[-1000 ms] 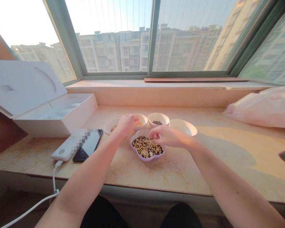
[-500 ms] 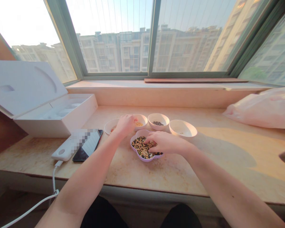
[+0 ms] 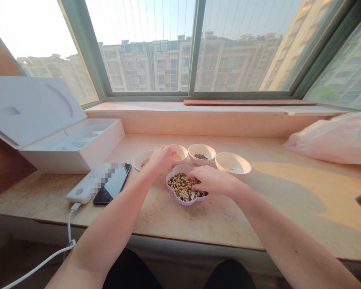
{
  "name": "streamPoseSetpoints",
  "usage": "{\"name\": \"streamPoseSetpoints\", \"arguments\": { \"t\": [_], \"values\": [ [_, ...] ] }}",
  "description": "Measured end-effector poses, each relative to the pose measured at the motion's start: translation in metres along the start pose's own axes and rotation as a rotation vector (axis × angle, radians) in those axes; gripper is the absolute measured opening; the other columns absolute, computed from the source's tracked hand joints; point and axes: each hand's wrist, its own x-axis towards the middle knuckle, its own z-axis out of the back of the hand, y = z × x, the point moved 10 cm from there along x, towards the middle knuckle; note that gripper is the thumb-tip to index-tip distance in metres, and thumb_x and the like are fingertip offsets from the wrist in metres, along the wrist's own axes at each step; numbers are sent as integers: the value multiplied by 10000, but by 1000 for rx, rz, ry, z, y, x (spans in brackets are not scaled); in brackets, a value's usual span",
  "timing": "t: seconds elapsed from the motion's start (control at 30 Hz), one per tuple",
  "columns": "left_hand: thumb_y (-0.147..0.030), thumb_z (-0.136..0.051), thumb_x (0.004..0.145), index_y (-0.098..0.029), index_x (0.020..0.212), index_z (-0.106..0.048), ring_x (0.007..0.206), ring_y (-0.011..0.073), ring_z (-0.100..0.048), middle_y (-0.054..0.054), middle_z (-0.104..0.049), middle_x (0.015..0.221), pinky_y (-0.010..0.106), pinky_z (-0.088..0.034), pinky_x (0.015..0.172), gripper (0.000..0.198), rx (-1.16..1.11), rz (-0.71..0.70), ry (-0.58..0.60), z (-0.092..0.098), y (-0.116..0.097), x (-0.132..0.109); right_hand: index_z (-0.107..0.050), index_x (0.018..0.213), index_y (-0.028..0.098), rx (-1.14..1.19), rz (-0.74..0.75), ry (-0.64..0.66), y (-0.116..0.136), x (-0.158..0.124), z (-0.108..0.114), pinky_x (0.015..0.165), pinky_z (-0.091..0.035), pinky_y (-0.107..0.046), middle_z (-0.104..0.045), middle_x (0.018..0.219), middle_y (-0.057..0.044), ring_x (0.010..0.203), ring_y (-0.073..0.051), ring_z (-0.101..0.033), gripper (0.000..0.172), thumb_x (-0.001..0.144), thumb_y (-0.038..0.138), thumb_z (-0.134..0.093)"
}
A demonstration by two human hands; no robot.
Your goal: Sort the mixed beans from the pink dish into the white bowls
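A scalloped purple bowl (image 3: 187, 203) stands in front of me, filled with mixed beans (image 3: 180, 184), tan and dark ones. My right hand (image 3: 209, 179) reaches over its right side, fingers curled toward the thumb at the beans; whatever is between them is too small to make out. My left hand (image 3: 162, 158) is at a white bowl (image 3: 183, 152) with yellowish grains, its fingers pinched together and their tips partly hidden. Left of it, partly behind that hand, sits another white bowl (image 3: 138, 161) with some reddish bits.
A white bowl (image 3: 209, 150) of dark beans and another white bowl (image 3: 242, 163) with a few pale bits stand behind the purple one. To the left lie a phone (image 3: 108, 192), a white power bank (image 3: 80, 192) with cable, and an open white box (image 3: 100, 146). A plastic bag (image 3: 333, 140) rests at right.
My right hand's fingers have drawn closer together and shifted slightly right over the beans. My left hand stays at the bowl of yellowish grains.
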Motion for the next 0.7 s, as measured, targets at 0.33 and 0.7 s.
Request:
{"name": "streamPoseSetpoints", "arguments": {
  "t": [0.33,0.7],
  "values": [
    [-193,-488,942,-169,896,-773,876,238,-692,132,-775,1016,320,-480,779,290,-30,-8,-6,1,-3,-1,-830,913,221,75,32,-104,-1,5,4,753,-485,-315,-791,881,-50,797,-209,-692,310,853,110,-547],
    [-191,-496,939,-178,944,-778,913,244,-694,121,-776,1032,313,-492,807,283,-63,-16,-7,1,-4,-2,-845,1015,211,137,38,-161,-3,6,9,838,-503,-309,-801,958,-73,882,-208,-712,347,877,109,-544]
  ]
}}
